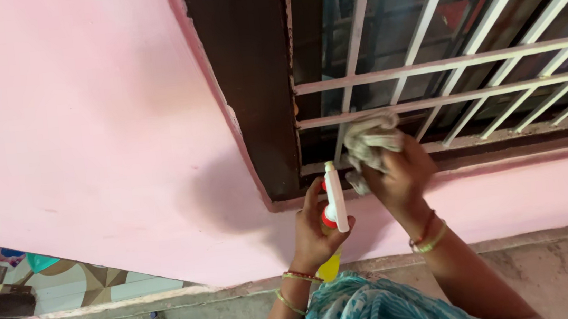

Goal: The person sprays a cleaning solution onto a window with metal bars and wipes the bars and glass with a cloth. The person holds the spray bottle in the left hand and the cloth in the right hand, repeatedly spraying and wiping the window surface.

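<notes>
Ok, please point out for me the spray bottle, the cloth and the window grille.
spray bottle (334,200), head view, on its white trigger head.
cloth (370,141), head view, on its bunched middle.
window grille (455,63), head view, on a horizontal white bar.

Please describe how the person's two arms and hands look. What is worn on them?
Both forearms are bare, no sleeves. The left hand has thin red and gold bangles at the wrist and one further down. The right hand has a red and a gold-green bangle.
</notes>
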